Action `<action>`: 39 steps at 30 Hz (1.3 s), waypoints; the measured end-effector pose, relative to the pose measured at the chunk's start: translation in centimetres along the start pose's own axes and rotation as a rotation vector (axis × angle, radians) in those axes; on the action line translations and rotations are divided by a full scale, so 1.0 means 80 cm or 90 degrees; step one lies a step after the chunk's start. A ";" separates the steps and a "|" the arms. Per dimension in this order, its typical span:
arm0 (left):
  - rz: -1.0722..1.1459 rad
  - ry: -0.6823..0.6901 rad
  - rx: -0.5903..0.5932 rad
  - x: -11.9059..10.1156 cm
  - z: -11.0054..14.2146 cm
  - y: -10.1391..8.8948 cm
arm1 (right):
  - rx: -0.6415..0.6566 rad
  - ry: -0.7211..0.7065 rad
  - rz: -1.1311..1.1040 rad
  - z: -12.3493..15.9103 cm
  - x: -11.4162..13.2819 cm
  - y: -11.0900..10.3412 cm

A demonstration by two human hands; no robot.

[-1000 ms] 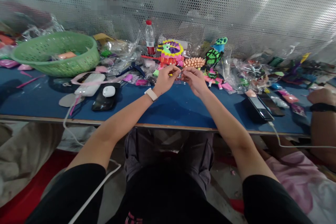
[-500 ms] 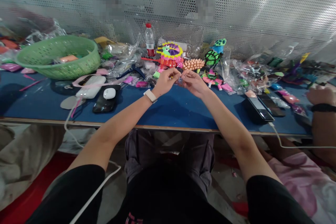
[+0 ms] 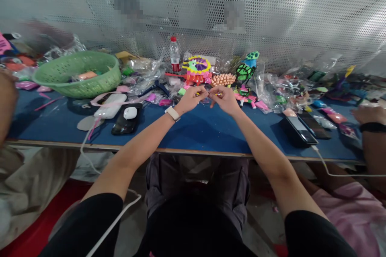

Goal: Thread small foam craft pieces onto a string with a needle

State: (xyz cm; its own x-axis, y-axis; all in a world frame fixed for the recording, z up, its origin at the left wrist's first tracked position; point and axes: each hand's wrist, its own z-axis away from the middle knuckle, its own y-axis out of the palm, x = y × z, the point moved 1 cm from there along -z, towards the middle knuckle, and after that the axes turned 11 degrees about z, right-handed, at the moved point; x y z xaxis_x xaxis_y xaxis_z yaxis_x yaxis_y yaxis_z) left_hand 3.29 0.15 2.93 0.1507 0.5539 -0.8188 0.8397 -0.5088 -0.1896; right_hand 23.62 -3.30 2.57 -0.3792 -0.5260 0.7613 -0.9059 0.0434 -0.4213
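Observation:
My left hand (image 3: 192, 100) and my right hand (image 3: 223, 99) meet over the blue table (image 3: 208, 128), fingertips pinched close together. Whatever they pinch is too small to make out. Just behind them is an orange clay piece covered in bumps (image 3: 223, 80). A colourful clay figure with a yellow scalloped rim (image 3: 197, 65) stands behind my left hand. Beyond my right hand are a green ball with black lines (image 3: 245, 72) and a blue spotted piece above it (image 3: 252, 56). A small pink and green figure (image 3: 245, 93) lies beside my right hand.
At left stand a green basket (image 3: 78, 88), a white power bank (image 3: 111, 106) and a black phone (image 3: 120, 126) with a white earbud case (image 3: 130, 113). A red-capped bottle (image 3: 174, 54) is at the back. Another device (image 3: 301, 130) and a co-worker's hand (image 3: 370, 114) are at right.
The view has tilted up slightly, so the table sits lower. My hands stay together with small finger movements. Part of another person's arm has come in at the left edge.

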 end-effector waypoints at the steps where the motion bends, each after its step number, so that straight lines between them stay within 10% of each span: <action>1: 0.013 -0.004 0.004 0.001 0.000 0.001 | -0.010 0.001 0.018 0.002 0.001 0.001; 8: 0.102 -0.003 -0.014 0.011 -0.002 0.006 | -0.101 -0.004 0.045 0.005 0.002 0.008; 18: -0.420 0.223 -0.005 0.014 0.010 -0.006 | 0.024 0.171 -0.246 -0.007 -0.010 0.004; 24: -0.592 0.326 0.053 0.014 0.012 -0.011 | 0.032 0.186 -0.152 -0.007 -0.011 -0.001; 39: -0.318 0.152 -0.009 0.020 0.011 0.004 | -0.050 0.058 0.021 -0.002 -0.013 0.001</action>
State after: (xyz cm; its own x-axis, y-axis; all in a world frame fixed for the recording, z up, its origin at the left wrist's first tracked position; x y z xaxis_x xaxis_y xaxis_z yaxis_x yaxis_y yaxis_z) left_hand 3.37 0.32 1.07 -0.1553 0.8605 -0.4851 0.8457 -0.1380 -0.5156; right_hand 23.92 -2.60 1.84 -0.4221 -0.4439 0.7905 -0.9030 0.1283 -0.4101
